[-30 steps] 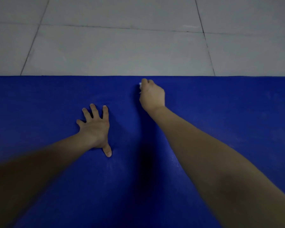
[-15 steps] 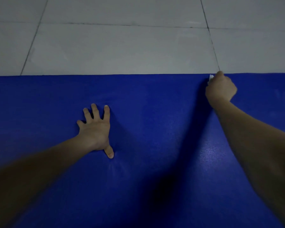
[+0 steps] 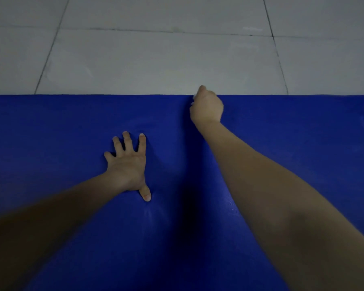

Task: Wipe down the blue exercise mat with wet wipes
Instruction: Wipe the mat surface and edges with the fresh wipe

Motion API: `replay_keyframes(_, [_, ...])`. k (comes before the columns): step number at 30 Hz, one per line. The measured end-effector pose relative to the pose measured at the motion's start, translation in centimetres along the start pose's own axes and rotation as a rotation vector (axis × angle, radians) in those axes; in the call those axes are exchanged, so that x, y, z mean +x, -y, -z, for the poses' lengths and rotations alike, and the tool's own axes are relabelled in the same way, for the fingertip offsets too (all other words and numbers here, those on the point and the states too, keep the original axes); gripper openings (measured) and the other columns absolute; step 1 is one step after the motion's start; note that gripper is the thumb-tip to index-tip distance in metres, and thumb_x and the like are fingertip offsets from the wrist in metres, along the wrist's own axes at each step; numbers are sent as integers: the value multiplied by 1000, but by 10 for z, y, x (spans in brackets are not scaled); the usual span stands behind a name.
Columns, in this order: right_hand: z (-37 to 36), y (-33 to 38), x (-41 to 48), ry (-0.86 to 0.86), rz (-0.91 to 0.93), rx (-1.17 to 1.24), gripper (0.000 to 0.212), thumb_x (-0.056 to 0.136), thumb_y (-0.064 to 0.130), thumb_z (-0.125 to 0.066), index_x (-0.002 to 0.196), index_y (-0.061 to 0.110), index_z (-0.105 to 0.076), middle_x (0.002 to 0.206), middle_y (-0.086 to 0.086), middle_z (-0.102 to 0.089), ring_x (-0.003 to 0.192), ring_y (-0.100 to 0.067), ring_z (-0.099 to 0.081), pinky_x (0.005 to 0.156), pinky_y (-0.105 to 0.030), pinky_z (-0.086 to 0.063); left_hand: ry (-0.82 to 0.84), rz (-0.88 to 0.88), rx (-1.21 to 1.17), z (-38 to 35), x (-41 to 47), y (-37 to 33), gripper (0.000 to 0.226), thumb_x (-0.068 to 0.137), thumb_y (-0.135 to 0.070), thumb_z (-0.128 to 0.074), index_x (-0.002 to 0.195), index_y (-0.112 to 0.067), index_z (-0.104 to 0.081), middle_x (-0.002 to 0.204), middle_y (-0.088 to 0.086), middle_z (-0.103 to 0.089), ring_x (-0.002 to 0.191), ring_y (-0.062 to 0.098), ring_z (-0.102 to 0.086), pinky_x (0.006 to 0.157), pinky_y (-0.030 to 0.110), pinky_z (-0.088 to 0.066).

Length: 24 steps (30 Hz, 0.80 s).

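Observation:
The blue exercise mat (image 3: 51, 127) fills the lower two thirds of the head view, its far edge running straight across. My left hand (image 3: 127, 164) lies flat on the mat with fingers spread, pressing down. My right hand (image 3: 207, 108) is curled at the mat's far edge, gripping a small white wet wipe (image 3: 193, 99), of which only a sliver shows at the fingers' left side. The wipe is pressed against the mat right at its far edge.
Beyond the mat lies a pale grey tiled floor (image 3: 156, 59) with dark grout lines. The mat runs past the left, right and near borders of the view.
My right hand swept right along the far edge, then came back left to near the middle. My left hand stayed planted in the same spot.

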State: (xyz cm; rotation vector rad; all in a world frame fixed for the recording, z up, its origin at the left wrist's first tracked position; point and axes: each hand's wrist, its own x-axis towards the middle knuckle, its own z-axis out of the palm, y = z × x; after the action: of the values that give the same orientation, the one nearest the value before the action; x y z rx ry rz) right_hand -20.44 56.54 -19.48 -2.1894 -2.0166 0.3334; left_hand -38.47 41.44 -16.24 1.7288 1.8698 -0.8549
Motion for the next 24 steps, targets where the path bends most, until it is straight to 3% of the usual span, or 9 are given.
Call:
replay_keyframes(6, [33, -2, 6, 241, 67, 379, 27, 99, 32, -56, 104, 7, -64, 90, -4, -69, 79, -25, -67, 72, -40, -59, 3, 11, 22, 1, 1, -2, 178, 41, -65, -94, 148, -17, 40, 157, 25, 36, 148, 53, 17, 117, 66, -22])
replay_keyframes(9, [64, -45, -3, 290, 32, 225, 36, 92, 40, -64, 107, 9, -54, 91, -4, -61, 78, -26, -59, 71, -37, -52, 14, 30, 29, 3, 3, -7, 178, 43, -61, -96, 148, -14, 40, 155, 28, 37, 147, 56, 17, 117, 68, -20])
replay_keyframes(12, [75, -84, -25, 629, -144, -103, 65, 71, 59, -82, 93, 8, -49, 81, -9, -59, 67, -26, -59, 66, -35, -53, 29, 40, 24, 5, 1, -7, 177, 45, -60, -96, 147, -15, 41, 155, 27, 38, 147, 55, 19, 118, 68, -16])
replay_keyframes(15, [62, -100, -41, 731, -170, -149, 104, 56, 69, -87, 128, 10, -39, 119, -15, -56, 92, -30, -63, 82, -43, -57, 51, 37, 31, 8, -3, -6, 176, 45, -61, -96, 148, -16, 40, 156, 26, 38, 147, 54, 19, 118, 67, -17])
replay_keyframes(18, [62, -97, -37, 730, -142, -114, 117, 52, 68, -89, 138, 11, -35, 124, -14, -55, 107, -34, -61, 92, -49, -55, 108, 70, 116, 23, -6, -13, 170, 49, -65, -92, 153, -11, 31, 161, 29, 23, 149, 54, 3, 118, 60, -28])
replay_keyframes(20, [66, -92, -30, 793, -165, -104, 104, 56, 61, -91, 134, 11, -41, 121, -8, -54, 107, -33, -62, 95, -49, -55, 174, 27, 198, 50, -2, -21, 139, 59, -68, -86, 159, -8, -12, 160, 23, -22, 141, 43, -36, 108, 48, -45])
replay_keyframes(21, [67, -91, -26, 814, -170, -119, 100, 59, 58, -91, 133, 11, -42, 123, -7, -53, 108, -33, -62, 97, -48, -54, 157, -29, 217, 67, 4, -26, 106, 65, -67, -84, 145, -11, -42, 141, 12, -50, 122, 32, -55, 95, 40, -52])
replay_keyframes(23, [67, -90, -22, 833, -139, -163, 96, 61, 59, -90, 132, 13, -43, 123, -6, -50, 111, -33, -62, 99, -47, -53, -17, -146, 172, 100, 16, -37, 50, 77, -54, -80, 105, -17, -60, 94, -3, -60, 82, 18, -59, 66, 32, -49])
replay_keyframes(24, [65, -90, -20, 837, -119, -181, 96, 60, 61, -89, 131, 14, -44, 122, -6, -50, 110, -33, -62, 98, -47, -53, -166, -207, 85, 109, 21, -44, 31, 82, -41, -75, 97, -18, -60, 86, -4, -58, 74, 17, -56, 60, 31, -44])
